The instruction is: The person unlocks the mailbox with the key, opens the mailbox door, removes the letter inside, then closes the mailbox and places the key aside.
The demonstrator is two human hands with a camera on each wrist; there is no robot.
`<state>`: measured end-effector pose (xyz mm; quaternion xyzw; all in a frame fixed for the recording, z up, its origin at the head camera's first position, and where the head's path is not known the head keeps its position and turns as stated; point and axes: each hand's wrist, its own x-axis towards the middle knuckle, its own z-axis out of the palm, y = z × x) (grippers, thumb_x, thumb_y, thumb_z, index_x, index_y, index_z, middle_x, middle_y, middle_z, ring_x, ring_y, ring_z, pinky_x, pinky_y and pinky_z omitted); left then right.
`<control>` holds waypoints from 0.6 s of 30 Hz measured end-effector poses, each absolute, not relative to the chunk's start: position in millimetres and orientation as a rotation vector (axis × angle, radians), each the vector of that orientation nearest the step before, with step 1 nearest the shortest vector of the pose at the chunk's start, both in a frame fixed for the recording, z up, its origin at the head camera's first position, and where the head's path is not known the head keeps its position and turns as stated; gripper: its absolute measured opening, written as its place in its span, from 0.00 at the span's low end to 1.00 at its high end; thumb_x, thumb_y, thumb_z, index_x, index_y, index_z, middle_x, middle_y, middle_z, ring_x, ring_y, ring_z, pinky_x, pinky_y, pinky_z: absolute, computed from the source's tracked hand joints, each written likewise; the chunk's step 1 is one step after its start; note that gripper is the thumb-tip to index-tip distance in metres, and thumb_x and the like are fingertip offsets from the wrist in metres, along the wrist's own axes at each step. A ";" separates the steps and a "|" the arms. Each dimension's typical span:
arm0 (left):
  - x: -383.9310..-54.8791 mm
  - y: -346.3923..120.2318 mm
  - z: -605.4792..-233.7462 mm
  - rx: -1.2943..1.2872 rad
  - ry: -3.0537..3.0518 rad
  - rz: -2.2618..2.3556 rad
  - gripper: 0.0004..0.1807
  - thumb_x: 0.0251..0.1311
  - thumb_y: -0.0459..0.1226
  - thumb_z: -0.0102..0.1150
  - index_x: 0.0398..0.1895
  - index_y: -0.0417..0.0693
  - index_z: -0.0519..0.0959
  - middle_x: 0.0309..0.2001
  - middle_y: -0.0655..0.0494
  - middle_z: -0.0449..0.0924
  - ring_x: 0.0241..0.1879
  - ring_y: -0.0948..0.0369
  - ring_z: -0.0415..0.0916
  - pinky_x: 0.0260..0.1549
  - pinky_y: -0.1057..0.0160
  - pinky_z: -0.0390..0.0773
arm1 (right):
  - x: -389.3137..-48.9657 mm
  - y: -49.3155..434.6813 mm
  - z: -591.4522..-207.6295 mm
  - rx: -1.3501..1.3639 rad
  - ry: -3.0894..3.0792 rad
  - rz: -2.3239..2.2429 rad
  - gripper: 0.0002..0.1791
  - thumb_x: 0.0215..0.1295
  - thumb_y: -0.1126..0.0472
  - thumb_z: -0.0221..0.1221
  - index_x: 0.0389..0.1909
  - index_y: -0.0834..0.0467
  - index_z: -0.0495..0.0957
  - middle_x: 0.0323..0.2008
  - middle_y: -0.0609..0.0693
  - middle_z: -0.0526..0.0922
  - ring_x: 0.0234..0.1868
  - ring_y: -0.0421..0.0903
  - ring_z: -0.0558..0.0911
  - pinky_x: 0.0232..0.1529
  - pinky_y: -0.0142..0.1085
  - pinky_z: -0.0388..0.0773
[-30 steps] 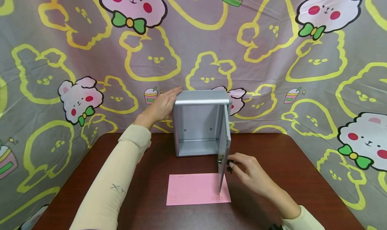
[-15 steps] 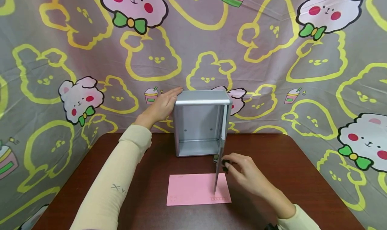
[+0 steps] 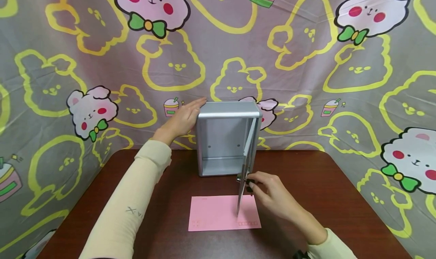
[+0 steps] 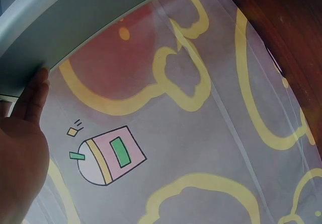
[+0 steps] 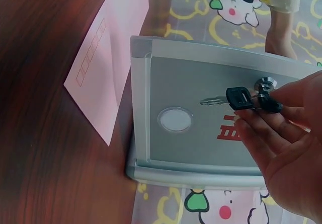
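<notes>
A silver-grey metal box (image 3: 229, 108) stands upright on the table, its hinged door (image 5: 201, 83) swung outward on the right side. My left hand (image 3: 182, 119) rests against the box's upper left side, fingers extended; in the left wrist view its fingertips touch the wall (image 4: 55, 32). On the right, my right hand (image 3: 274, 192) pinches the black head of a key (image 5: 269, 104) at the door's round lock (image 5: 265, 84). A second black-headed key (image 5: 239, 98) dangles beside it, blade pointing away from the hand. The box's inside shows bare grey walls.
A pink envelope (image 3: 214, 213) lies flat on the dark brown table (image 3: 163, 213) in front of the box, partly under the door's lower corner in the head view. A patterned cloth (image 3: 296, 81) hangs behind the table.
My right hand has moved slightly left with the key, and the door has swung a little further inward toward the box. My left hand has stayed on the box.
</notes>
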<state>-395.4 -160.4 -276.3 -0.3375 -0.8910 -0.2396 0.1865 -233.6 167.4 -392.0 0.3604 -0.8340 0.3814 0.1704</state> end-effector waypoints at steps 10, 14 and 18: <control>-392.6 -158.1 -273.0 -0.938 -2.529 -0.685 0.32 0.79 0.40 0.21 0.78 0.38 0.62 0.79 0.49 0.58 0.79 0.55 0.52 0.78 0.56 0.50 | -235.5 160.7 -392.1 1.024 -2.381 1.156 0.13 0.66 0.74 0.60 0.47 0.58 0.84 0.39 0.48 0.87 0.33 0.36 0.85 0.35 0.34 0.86; -392.3 -158.6 -273.6 -0.933 -2.536 -0.683 0.32 0.79 0.40 0.21 0.78 0.38 0.62 0.79 0.49 0.57 0.79 0.54 0.52 0.78 0.56 0.49 | -235.8 158.5 -392.1 1.018 -2.390 1.178 0.13 0.67 0.74 0.60 0.47 0.58 0.84 0.40 0.47 0.86 0.33 0.35 0.85 0.35 0.34 0.86; -392.4 -159.2 -274.5 -0.934 -2.536 -0.685 0.32 0.79 0.40 0.21 0.78 0.38 0.62 0.79 0.49 0.57 0.79 0.54 0.52 0.78 0.56 0.50 | -236.5 156.8 -393.1 1.020 -2.383 1.214 0.12 0.67 0.75 0.60 0.46 0.60 0.84 0.40 0.48 0.86 0.33 0.35 0.85 0.34 0.35 0.87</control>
